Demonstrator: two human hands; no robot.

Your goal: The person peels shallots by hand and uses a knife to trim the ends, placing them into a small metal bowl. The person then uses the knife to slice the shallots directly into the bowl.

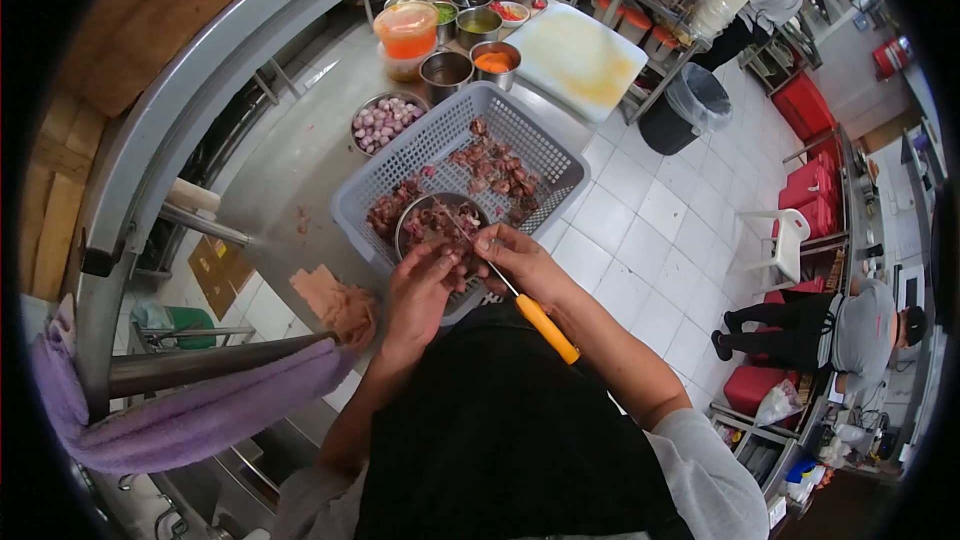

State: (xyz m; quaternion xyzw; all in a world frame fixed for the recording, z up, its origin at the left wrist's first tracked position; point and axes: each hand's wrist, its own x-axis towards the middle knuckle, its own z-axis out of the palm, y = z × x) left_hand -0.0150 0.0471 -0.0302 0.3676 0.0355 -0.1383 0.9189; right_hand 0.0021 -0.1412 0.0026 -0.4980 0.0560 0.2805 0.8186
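Observation:
A knife with a yellow handle (547, 329) lies across my right hand (517, 258), its blade pointing up and left over a round metal bowl (402, 230). The fingers of that hand are closed around the blade end. My left hand (428, 277) is beside it, fingers pinched on a small dark reddish piece that is hard to make out. Both hands are over the near edge of the bowl, which sits inside a grey perforated basket (572, 172). Dark reddish pieces (495, 165) lie in the basket and more fill the bowl.
Left of the basket stands a bowl of small purple onions (386, 123). Metal containers and a white cutting board (578, 58) are behind it. A crumpled brown cloth (335, 305) lies near the table's edge. Two people (865, 332) are at the right and back.

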